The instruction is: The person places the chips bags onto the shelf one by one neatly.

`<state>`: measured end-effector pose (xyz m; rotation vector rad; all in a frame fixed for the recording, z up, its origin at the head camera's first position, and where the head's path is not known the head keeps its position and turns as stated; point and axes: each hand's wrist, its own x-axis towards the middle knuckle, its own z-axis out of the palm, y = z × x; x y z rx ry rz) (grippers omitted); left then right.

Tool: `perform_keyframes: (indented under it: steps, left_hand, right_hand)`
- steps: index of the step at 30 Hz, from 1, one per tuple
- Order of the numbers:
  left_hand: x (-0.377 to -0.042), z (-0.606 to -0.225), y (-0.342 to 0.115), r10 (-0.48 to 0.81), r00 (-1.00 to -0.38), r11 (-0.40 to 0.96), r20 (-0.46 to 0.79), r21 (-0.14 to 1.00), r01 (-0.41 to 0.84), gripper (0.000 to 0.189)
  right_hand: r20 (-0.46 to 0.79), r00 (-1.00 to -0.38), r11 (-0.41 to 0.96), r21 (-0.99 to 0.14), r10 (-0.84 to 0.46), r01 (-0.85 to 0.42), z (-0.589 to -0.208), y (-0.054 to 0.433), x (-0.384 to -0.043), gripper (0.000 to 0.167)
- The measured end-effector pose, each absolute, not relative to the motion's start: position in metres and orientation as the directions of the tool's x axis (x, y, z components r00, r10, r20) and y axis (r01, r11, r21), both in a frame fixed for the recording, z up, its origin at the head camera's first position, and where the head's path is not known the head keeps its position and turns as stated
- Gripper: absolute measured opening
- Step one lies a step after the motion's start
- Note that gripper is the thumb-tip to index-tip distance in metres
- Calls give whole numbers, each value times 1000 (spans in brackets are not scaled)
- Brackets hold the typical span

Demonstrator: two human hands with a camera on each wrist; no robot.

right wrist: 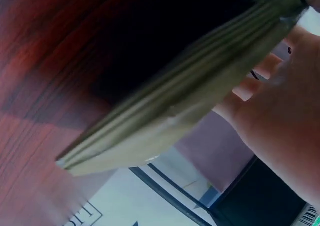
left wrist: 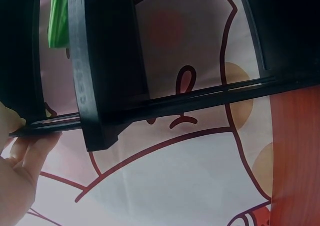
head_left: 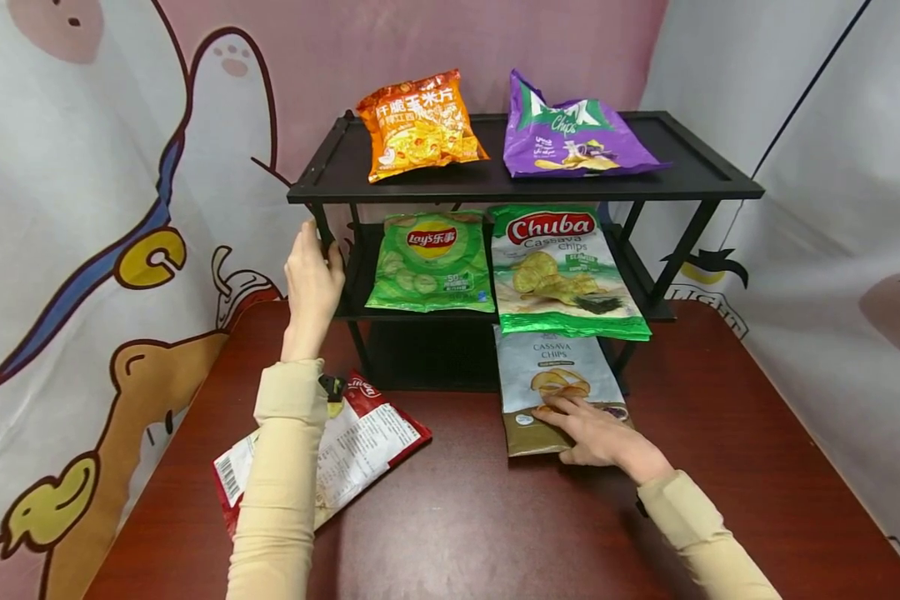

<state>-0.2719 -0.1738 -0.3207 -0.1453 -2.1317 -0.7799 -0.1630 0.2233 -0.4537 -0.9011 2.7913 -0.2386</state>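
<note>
My left hand [head_left: 313, 271] grips the left upright of a black three-tier rack [head_left: 450, 194]; in the left wrist view its fingers [left wrist: 37, 148] and thumb lie around the dark post. On the right, my right hand [head_left: 592, 429] holds a grey and brown bag of cassava chips [head_left: 551, 367] by its lower right part, fingers spread over the printed front. The right wrist view shows the bag's bottom edge [right wrist: 150, 121] with shadow beneath it. The bag's upper end lies under the middle shelf, in the bottom tier.
An orange chip bag [head_left: 422, 125] and a purple one [head_left: 573, 133] stand on the top shelf. Green Lay's [head_left: 431, 262] and Chuba [head_left: 566, 271] bags fill the middle, the Chuba bag overhanging its front. A red and white bag [head_left: 360, 442] lies on the table beside my left forearm.
</note>
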Motion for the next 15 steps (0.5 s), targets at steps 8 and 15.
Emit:
perform_keyframes:
  steps: [8,15]
  left_hand:
    - [-272,-321,-174,-163,-638,801,752,478,360,28]
    - [-272,-320,-174,-162,-640,800,751,480,360,28]
  right_hand:
    - [-104,-795,794,-218,-597,-567,-456,223,-171,64]
    - [-94,-802,800,-205,-590,-564,-459,226,-180,64]
